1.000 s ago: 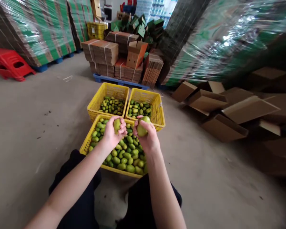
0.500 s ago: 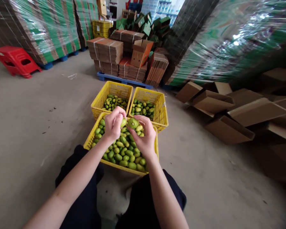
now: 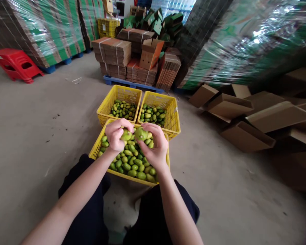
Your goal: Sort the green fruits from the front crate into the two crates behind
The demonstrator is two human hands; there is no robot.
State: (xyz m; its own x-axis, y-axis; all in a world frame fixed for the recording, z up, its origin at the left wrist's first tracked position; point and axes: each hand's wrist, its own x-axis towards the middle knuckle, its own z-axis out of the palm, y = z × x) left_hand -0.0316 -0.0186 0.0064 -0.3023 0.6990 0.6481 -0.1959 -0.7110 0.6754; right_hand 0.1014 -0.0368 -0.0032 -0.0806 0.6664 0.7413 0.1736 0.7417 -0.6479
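Just above the front yellow crate (image 3: pixel 131 180), my left hand (image 3: pixel 115 135) is closed around a green lemon (image 3: pixel 126 135). My right hand (image 3: pixel 156 147) grips another green lemon (image 3: pixel 141 134) between thumb and fingers, its stem end facing me. The two fruits are held side by side, close together. Below them the crate is filled with many similar green and yellowish lemons (image 3: pixel 135 167); my hands hide part of this pile.
Behind the front crate stand a left yellow crate (image 3: pixel 102 112) and a right yellow crate (image 3: pixel 174 117), each partly filled with lemons. Bundled flat cartons (image 3: pixel 112 52) sit on a blue pallet. Open cardboard boxes (image 3: pixel 247 136) lie at right; a red stool (image 3: pixel 17 64) is at left.
My left hand has shifted slightly left and turned, so more of its lemon shows. My right hand still holds its lemon in nearly the same place.
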